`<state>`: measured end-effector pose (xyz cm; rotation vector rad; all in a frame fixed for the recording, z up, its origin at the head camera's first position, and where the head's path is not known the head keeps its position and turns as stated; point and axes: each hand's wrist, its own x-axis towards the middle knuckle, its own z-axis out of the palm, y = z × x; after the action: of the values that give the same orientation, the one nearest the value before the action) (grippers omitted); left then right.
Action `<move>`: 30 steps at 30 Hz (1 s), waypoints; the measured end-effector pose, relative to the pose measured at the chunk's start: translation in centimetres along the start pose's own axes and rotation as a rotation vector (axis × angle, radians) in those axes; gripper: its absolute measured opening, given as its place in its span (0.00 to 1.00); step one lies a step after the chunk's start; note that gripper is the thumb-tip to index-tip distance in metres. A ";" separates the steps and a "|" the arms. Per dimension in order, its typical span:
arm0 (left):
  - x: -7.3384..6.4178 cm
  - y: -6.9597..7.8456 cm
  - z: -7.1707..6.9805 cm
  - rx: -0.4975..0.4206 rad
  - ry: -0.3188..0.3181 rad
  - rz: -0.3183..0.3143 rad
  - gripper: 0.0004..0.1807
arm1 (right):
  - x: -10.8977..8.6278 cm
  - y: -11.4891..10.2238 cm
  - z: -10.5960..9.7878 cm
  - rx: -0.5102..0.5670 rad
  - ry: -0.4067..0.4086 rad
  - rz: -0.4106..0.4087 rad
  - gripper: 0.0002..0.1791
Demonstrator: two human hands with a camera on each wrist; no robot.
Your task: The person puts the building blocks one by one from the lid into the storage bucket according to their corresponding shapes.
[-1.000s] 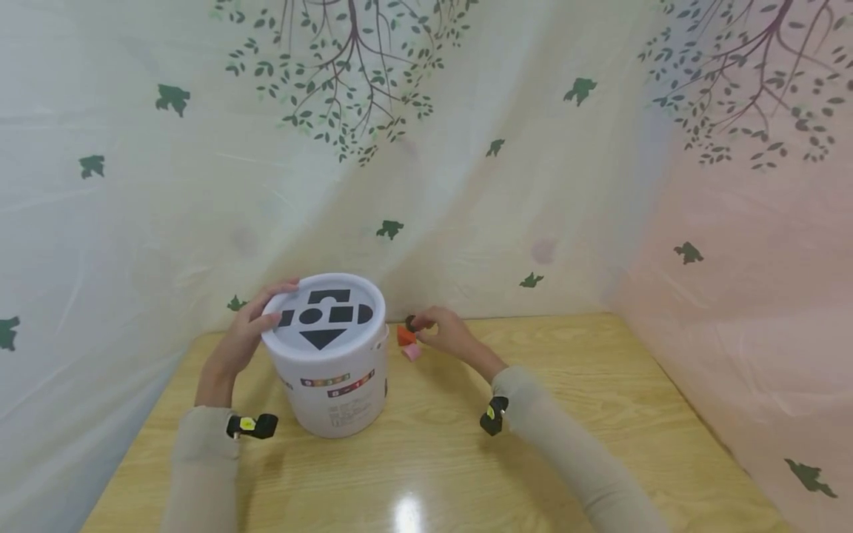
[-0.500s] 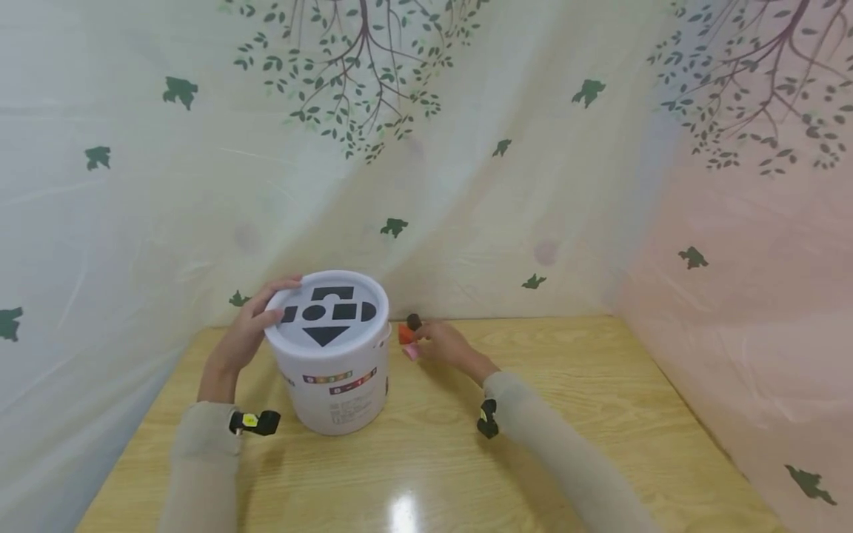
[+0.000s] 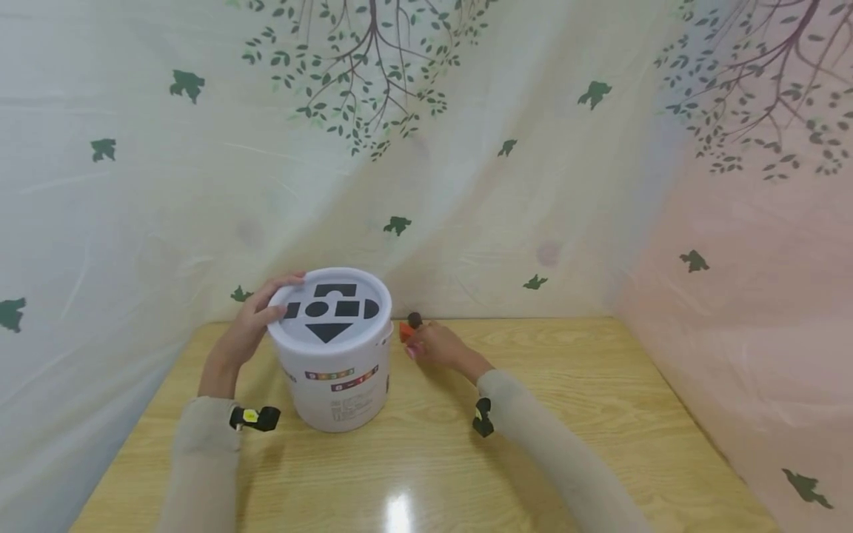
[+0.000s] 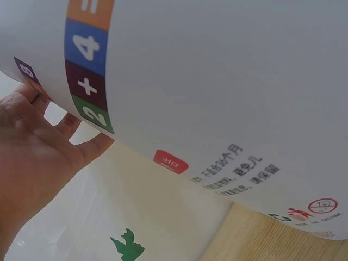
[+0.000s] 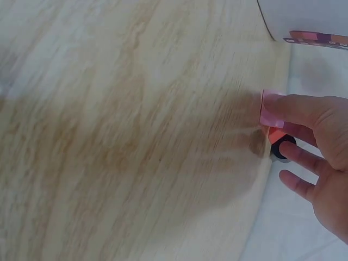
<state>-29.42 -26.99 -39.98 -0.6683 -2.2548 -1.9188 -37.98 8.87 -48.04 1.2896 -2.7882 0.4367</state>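
Note:
A white bucket (image 3: 313, 403) stands upright on the table, its lid marked with black shapes such as a circle, a square and a triangle. My left hand (image 3: 245, 329) grips its upper left side, thumb on the lid's edge and fingers around the far rim. To the right of the bucket, my right hand (image 3: 445, 346) pinches a small pink block (image 5: 270, 117) between thumb and index finger, down by the tabletop. Close against those fingers lie an orange block (image 3: 405, 331) and a dark round block (image 3: 415, 320), both partly covered by the hand in the right wrist view.
The wooden table (image 3: 566, 414) ends at the back against a hanging cloth (image 3: 466, 244) printed with branches and green birds. A pinkish cloth (image 3: 753, 318) hangs along the right side. Each wrist wears a small black camera.
My right hand has come away from the dark block, moved slightly nearer and lower, and taken hold of the pink block. The left hand stays on the bucket. The head view has shifted slightly.

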 end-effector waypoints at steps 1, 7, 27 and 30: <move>0.0 0.0 0.0 -0.002 -0.003 0.002 0.23 | -0.1 0.0 0.0 -0.002 -0.011 -0.007 0.04; 0.1 0.1 -0.2 0.003 0.002 0.011 0.22 | -0.4 0.0 0.1 0.004 -0.069 0.030 0.04; 0.1 -0.1 0.0 0.003 -0.010 0.017 0.23 | -2.0 -0.5 0.5 0.040 -0.128 0.084 0.08; 0.1 -0.2 -0.1 -0.001 -0.008 0.019 0.22 | -2.3 -0.7 0.4 0.062 -0.140 0.091 0.11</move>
<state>-29.59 -27.06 -40.07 -0.6966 -2.2440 -1.9125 -35.88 10.03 -48.63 1.2549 -2.9814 0.4579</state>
